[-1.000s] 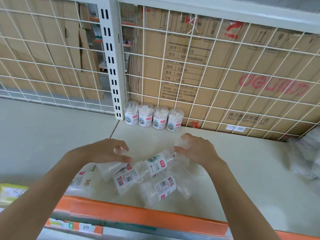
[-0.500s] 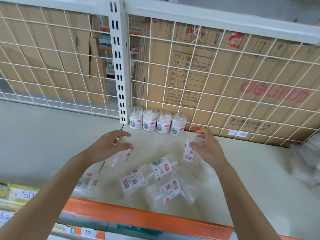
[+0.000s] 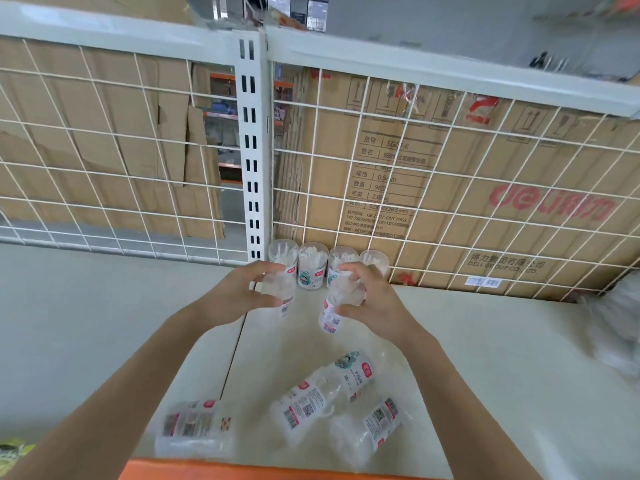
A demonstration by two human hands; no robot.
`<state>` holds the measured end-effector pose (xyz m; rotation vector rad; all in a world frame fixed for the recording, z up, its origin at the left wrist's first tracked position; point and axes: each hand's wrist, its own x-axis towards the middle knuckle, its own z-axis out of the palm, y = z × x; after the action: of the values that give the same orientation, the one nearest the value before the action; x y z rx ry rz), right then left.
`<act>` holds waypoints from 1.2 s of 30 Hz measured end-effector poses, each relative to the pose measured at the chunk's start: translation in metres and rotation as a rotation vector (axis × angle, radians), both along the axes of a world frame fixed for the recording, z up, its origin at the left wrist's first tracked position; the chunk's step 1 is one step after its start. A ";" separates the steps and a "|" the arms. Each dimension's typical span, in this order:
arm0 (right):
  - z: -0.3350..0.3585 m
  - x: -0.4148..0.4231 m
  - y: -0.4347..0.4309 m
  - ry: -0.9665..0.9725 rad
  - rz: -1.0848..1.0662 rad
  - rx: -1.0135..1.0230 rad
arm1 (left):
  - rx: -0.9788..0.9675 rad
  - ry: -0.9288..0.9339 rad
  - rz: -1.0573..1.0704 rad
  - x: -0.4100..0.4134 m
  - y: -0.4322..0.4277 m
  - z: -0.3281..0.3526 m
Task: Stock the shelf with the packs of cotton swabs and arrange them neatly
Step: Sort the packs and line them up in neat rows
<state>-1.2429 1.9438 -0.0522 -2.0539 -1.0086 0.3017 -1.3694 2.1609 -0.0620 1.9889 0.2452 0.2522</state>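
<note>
While left hand [image 3: 235, 296] clamps swab pack [image 3: 280, 289], right hand [image 3: 375, 303] clamps second pack [image 3: 333, 318] nearby.

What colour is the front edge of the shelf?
Orange; the front edge shows at the bottom of the head view.

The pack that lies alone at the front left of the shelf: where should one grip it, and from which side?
Probably round its middle, from above. The front-left pack lies alone on its side, so thumb and fingers could close over its curved wall. The left hand is nearer, but it holds a second pack now.
</note>
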 end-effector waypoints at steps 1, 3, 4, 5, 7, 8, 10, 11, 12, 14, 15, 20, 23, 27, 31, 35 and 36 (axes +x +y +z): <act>-0.001 -0.003 0.006 -0.009 0.027 -0.031 | 0.009 0.002 -0.017 0.001 0.002 -0.003; -0.005 -0.007 0.015 -0.024 0.062 -0.061 | 0.022 0.003 -0.032 0.002 0.008 -0.009; -0.007 -0.008 0.018 -0.037 0.069 -0.066 | 0.014 0.000 -0.031 0.001 0.010 -0.011; -0.008 -0.009 0.020 -0.054 0.074 -0.071 | 0.001 -0.003 -0.030 0.001 0.013 -0.014; -0.009 -0.009 0.023 -0.079 0.076 -0.084 | -0.021 -0.009 -0.039 0.000 0.015 -0.019; -0.009 -0.010 0.025 -0.085 0.074 -0.091 | -0.023 -0.009 -0.047 0.000 0.015 -0.021; -0.009 -0.014 0.028 -0.080 0.063 -0.094 | -0.016 -0.007 -0.060 -0.001 0.011 -0.023; -0.009 -0.016 0.029 -0.074 0.054 -0.090 | -0.018 -0.011 -0.068 0.000 0.010 -0.024; -0.010 -0.017 0.030 -0.070 0.042 -0.083 | -0.017 -0.021 -0.073 0.000 0.009 -0.025; -0.010 -0.020 0.029 -0.067 0.019 -0.075 | 0.009 -0.031 -0.055 0.000 0.011 -0.028; -0.009 -0.022 0.029 -0.083 0.009 -0.075 | 0.028 -0.026 -0.026 -0.001 0.013 -0.028; 0.006 -0.041 0.032 -0.228 -0.069 0.145 | -0.167 -0.067 0.102 -0.015 0.024 -0.013; 0.015 -0.059 0.041 -0.073 -0.060 0.276 | -0.423 -0.127 0.012 -0.029 0.024 -0.004; 0.021 -0.075 0.054 0.214 -0.094 0.304 | -0.542 -0.198 -0.154 -0.043 0.017 0.004; 0.026 -0.081 0.056 0.549 -0.004 0.309 | -0.534 -0.212 -0.212 -0.048 0.015 0.009; 0.027 -0.068 0.050 0.366 -0.010 0.260 | -0.434 -0.166 -0.199 -0.051 0.015 0.016; 0.028 -0.066 0.049 0.320 0.012 0.240 | -0.410 -0.151 -0.191 -0.050 0.013 0.019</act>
<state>-1.3084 1.9930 -0.0240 -1.7180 -0.8178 0.4746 -1.4194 2.1740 -0.0428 1.5658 0.0059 0.2083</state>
